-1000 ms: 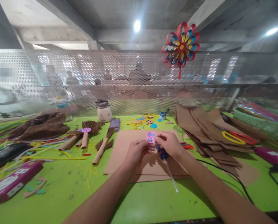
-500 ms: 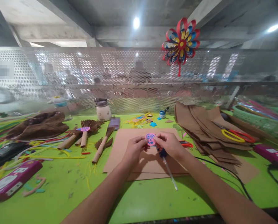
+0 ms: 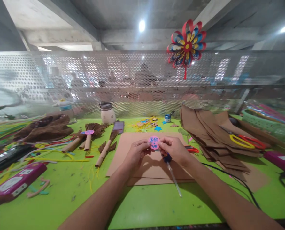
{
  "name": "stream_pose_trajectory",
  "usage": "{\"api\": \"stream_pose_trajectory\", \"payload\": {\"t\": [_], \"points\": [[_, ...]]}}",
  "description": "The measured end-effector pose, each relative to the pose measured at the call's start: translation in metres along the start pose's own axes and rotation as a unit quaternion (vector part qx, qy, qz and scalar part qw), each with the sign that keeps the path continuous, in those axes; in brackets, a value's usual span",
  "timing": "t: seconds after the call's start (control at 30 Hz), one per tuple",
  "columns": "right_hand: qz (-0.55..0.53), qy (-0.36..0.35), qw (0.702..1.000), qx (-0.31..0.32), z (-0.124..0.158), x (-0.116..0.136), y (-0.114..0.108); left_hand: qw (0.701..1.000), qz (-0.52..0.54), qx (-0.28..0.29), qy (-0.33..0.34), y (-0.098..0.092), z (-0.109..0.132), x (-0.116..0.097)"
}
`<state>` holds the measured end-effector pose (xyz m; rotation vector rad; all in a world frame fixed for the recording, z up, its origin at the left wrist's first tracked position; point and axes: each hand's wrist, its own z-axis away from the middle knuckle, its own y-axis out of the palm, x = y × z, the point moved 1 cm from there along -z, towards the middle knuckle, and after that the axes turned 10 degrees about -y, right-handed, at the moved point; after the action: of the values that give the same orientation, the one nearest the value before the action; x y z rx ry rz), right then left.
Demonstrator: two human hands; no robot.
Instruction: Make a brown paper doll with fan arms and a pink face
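Between my two hands is a small round pink paper face (image 3: pixel 154 142) with eyes, nose and mouth drawn in blue. My left hand (image 3: pixel 139 152) pinches its left edge with thumb and fingertips. On the opposite edge, my right hand (image 3: pixel 173 148) pinches it the same way. Under my right hand shows a dark blue tool, apparently a glue gun (image 3: pixel 166 158), with a clear stick (image 3: pixel 174 180) jutting toward me; whether the lower fingers grip it, I cannot tell. Brown paper sheets (image 3: pixel 123 153) lie beneath both hands.
Rolled brown paper pieces with pleated fans (image 3: pixel 103 155) lie to the left. Stacked brown paper (image 3: pixel 204 134) and yellow-and-red scissors (image 3: pixel 243 141) are on the right, near a green basket (image 3: pixel 264 124). A black cord (image 3: pixel 235 179) crosses the green table.
The view has shifted slightly, so the scene sits a little further right and lower. Both hands keep their pinch on the pink paper face, which has barely moved.
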<state>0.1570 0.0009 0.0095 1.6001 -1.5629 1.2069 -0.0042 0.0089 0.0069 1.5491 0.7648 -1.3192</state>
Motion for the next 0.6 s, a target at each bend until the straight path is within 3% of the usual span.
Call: {"api": "stream_pose_trajectory", "payload": {"t": [0.13,0.23,0.27,0.3,0.37,0.43,0.47,0.53,0.6], "points": [[0.074,-0.027,0.997,-0.025,0.001,0.0,0.0,0.987,-0.159,0.001,0.027,-0.014,-0.004,-0.016],[0.106,-0.042,0.993,-0.039,0.002,0.0,0.0,0.951,-0.263,-0.15,0.056,-0.042,-0.005,-0.04],[0.117,-0.047,0.991,-0.04,0.002,0.0,0.0,0.912,-0.338,-0.225,0.053,-0.054,-0.003,-0.049],[0.127,-0.053,0.99,-0.038,0.003,0.0,0.001,0.854,-0.423,-0.301,0.04,-0.066,0.001,-0.057],[0.147,-0.062,0.987,-0.034,0.003,0.0,0.002,0.801,-0.479,-0.359,0.013,-0.087,0.014,-0.069],[0.164,-0.072,0.983,-0.035,0.004,0.001,0.003,0.681,-0.599,-0.415,-0.069,-0.105,0.031,-0.075],[0.17,-0.078,0.982,-0.035,0.004,0.002,0.003,0.64,-0.625,-0.433,-0.106,-0.111,0.041,-0.075],[0.177,-0.088,0.98,-0.035,0.005,0.004,0.004,0.598,-0.639,-0.46,-0.146,-0.12,0.058,-0.071],[0.176,-0.093,0.98,-0.029,0.005,0.005,0.004,0.607,-0.633,-0.455,-0.154,-0.125,0.069,-0.063]]}}
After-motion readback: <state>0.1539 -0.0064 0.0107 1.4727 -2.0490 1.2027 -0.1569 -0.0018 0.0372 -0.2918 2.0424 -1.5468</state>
